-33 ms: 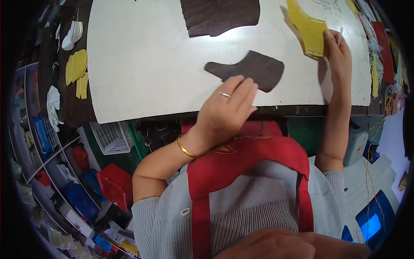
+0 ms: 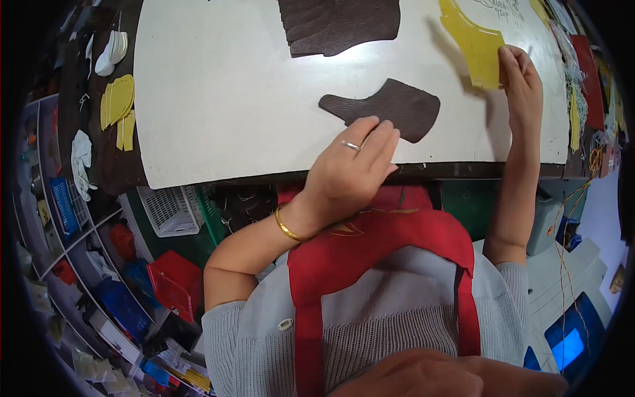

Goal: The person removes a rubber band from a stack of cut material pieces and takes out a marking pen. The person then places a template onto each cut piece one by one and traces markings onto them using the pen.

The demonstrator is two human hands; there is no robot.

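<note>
A dark brown leather piece (image 2: 405, 104) with a narrow tongue at its left end lies near the front of the white board. My left hand (image 2: 354, 157) rests on its near edge, fingers outstretched and close together, palm down. At the right, my right hand (image 2: 522, 74) pinches the edge of a curved yellow template (image 2: 481, 47) between thumb and fingers. The template is held above the board, its shadow falling to the left. Beyond the single piece, a fanned stack of similar brown leather pieces (image 2: 342, 25) lies at the far middle.
The white board (image 2: 218, 99) covers most of the table. Yellow templates (image 2: 118, 102), white shaped pieces (image 2: 111, 54) and a white glove (image 2: 81, 159) lie left of it. A red bin (image 2: 175, 284) and white crate (image 2: 172, 210) stand below. Orange cords (image 2: 562, 258) hang at the right.
The leather piece and my left hand on it have slid slightly right. The yellow template has lifted a little, its shadow now farther from it; my right hand still holds it.
</note>
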